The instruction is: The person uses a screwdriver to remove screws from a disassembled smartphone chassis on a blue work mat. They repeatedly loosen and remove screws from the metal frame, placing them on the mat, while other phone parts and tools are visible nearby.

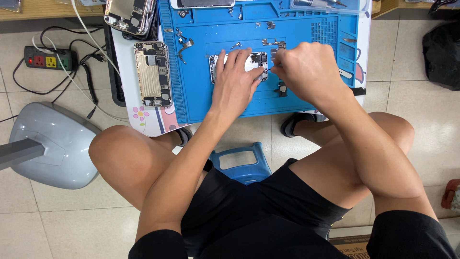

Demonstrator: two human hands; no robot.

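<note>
An opened phone body (257, 60) lies in the middle of a blue work mat (306, 38). My left hand (235, 79) rests flat on it, fingers spread over its upper side, pressing it down. My right hand (306, 67) is closed around a thin tool whose tip (270, 70) touches the phone's right edge. Most of the tool is hidden inside the fist. Small screws and metal parts (184, 45) lie scattered on the mat above and to the left of the phone.
A second opened phone chassis (152, 73) lies left of the mat on the white table edge. More phone shells (129, 17) are stacked at the top left. A power strip (48, 58) with cables sits on the tiled floor, beside a grey fan base (57, 144). A blue stool (239, 163) is under me.
</note>
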